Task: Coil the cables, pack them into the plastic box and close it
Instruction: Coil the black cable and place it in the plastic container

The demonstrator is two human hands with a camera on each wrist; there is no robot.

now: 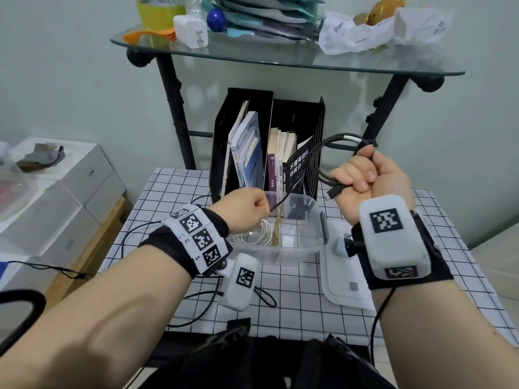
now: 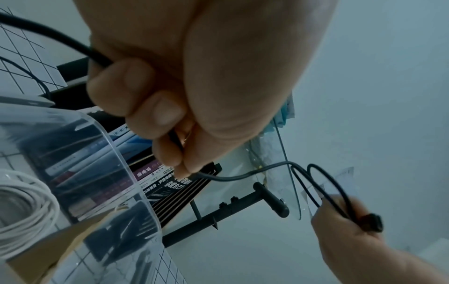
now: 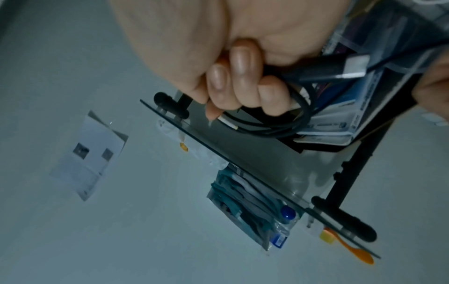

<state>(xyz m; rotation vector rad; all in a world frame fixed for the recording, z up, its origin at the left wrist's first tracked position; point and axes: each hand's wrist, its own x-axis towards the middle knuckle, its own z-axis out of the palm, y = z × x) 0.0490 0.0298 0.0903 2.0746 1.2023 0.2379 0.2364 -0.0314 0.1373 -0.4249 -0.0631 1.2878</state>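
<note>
**Winding the black cable, loop by loop**

Both forearms fill the near view. Right hand (image 1: 362, 175) is fisted round finished loops of the black cable (image 1: 314, 161); left hand (image 1: 247, 206) pinches its loose run above the open plastic box (image 1: 320, 237) on the tabletop (image 1: 174, 186). Feed slack evenly, matching loop size, so the coil likely fits beside the white cable (image 1: 261, 234).

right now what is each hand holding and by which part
Both hold the same black cable. The right hand grips the gathered loops, a plug sticking out beside the fist. The left hand pinches the loose straight run leading to them.
</note>
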